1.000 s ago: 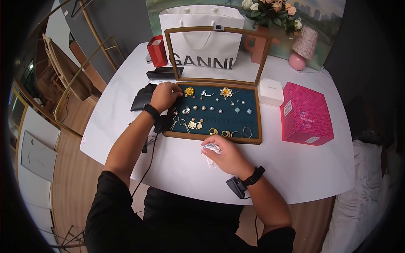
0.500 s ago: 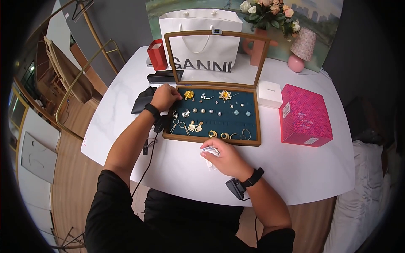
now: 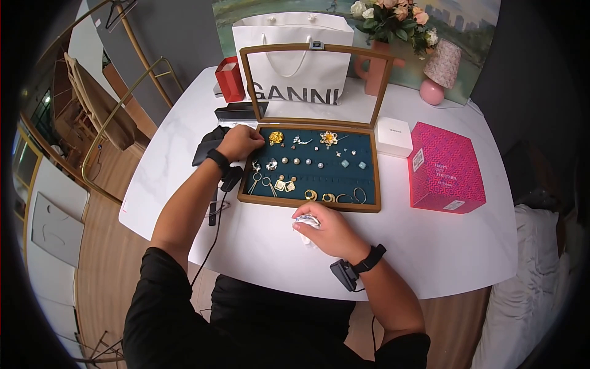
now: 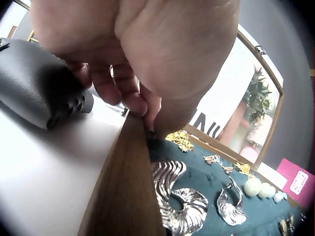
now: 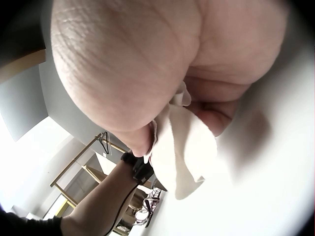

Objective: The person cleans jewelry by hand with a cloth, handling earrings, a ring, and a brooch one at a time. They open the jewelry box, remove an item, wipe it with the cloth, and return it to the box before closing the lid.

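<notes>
At the left rim of an open wooden jewelry box [image 3: 310, 201] is my left hand [image 3: 240, 143], thumb and fingertips bent down onto the dark green lining. In the left wrist view other fingers [image 4: 134, 102] bend over the wooden rim; I cannot tell whether the fingertips pinch anything. A gold flower brooch [image 3: 276, 138] lies just right of them. Two silver swirl earrings [image 4: 189, 209] show nearer the wrist camera. My right hand [image 3: 329, 232], in front of the box, grips a crumpled white cloth [image 5: 179, 147] between thumb and fingers, its loose end hanging down.
The box's glass lid [image 3: 311, 121] stands raised before a white paper bag [image 3: 295, 55]. Rows of earrings and pearl studs [image 3: 297, 162] fill the lining. To the right are a white box [image 3: 392, 136] and a pink box [image 3: 447, 169]; a black pouch [image 3: 208, 147] lies left.
The head view has tilted slightly. My left hand stays at the box's left rim with only a small shift, and my right hand still holds the cloth in the same place.
</notes>
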`<state>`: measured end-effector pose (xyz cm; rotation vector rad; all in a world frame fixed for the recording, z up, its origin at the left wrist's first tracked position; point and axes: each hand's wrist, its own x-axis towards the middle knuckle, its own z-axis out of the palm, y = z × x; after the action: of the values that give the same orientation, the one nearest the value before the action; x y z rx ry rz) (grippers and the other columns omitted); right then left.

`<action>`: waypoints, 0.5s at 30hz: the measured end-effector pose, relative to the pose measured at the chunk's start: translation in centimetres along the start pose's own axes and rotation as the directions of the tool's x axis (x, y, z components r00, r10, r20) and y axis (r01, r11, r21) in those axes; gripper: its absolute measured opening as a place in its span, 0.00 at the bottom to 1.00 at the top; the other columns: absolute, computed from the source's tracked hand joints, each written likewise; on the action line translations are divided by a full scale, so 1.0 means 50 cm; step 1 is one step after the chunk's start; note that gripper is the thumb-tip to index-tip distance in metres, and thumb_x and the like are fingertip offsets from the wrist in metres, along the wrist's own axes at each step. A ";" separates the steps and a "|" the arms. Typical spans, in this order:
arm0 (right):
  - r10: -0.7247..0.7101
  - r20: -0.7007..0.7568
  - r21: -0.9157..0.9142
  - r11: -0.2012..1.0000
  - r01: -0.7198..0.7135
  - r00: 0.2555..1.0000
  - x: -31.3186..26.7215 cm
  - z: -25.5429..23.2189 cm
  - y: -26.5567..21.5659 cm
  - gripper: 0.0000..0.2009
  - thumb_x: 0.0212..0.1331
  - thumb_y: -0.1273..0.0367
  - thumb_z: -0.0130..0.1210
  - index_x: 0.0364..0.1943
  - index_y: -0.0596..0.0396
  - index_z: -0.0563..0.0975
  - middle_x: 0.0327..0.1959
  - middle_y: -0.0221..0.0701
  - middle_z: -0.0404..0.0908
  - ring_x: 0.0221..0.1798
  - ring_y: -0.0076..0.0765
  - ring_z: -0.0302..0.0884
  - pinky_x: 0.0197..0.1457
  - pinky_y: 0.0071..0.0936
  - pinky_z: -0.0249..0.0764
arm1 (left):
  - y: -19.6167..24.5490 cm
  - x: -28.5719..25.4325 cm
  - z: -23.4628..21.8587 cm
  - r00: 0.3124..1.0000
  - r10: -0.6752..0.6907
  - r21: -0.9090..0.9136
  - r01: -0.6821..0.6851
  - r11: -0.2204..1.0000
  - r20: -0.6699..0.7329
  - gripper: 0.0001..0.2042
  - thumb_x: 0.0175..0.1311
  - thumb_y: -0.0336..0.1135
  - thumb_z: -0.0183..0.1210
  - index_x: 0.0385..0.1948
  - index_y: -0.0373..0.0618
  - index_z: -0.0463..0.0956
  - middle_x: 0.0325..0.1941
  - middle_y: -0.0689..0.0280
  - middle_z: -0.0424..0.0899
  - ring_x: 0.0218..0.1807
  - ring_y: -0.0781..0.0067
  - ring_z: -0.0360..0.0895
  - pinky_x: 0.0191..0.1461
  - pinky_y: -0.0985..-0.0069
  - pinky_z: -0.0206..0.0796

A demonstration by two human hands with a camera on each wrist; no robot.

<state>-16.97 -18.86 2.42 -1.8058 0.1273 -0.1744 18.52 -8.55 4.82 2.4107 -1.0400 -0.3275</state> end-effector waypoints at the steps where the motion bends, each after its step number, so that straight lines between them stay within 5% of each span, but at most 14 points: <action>1: 0.010 0.004 0.000 1.000 -0.010 1.000 0.000 0.000 -0.001 0.13 0.76 0.66 0.67 0.56 0.57 0.82 0.48 0.30 0.88 0.49 0.23 0.84 0.53 0.26 0.81 | -0.002 0.000 0.001 1.000 -0.002 -0.007 0.001 1.000 -0.008 0.13 0.65 0.40 0.71 0.46 0.44 0.95 0.40 0.53 0.95 0.42 0.60 0.93 0.55 0.67 0.81; 6: 0.037 0.015 0.002 0.999 -0.037 0.999 0.000 -0.002 -0.004 0.13 0.76 0.66 0.67 0.56 0.57 0.82 0.48 0.30 0.88 0.48 0.22 0.84 0.52 0.25 0.81 | -0.006 0.004 0.007 0.999 0.003 -0.021 -0.004 1.000 -0.041 0.14 0.61 0.39 0.72 0.44 0.42 0.95 0.38 0.53 0.95 0.42 0.60 0.93 0.55 0.68 0.81; 15: 0.045 0.019 -0.009 0.999 -0.045 0.999 0.000 -0.003 -0.006 0.13 0.76 0.66 0.67 0.56 0.57 0.82 0.48 0.30 0.88 0.48 0.22 0.84 0.52 0.25 0.80 | -0.012 -0.002 -0.015 0.997 0.010 -0.143 0.002 0.990 0.082 0.10 0.76 0.36 0.68 0.49 0.40 0.92 0.46 0.59 0.95 0.48 0.70 0.89 0.60 0.71 0.79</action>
<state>-16.98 -18.92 2.74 -1.8105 0.1554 -0.1243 19.15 -7.87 5.16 2.2833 -1.0206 -0.4870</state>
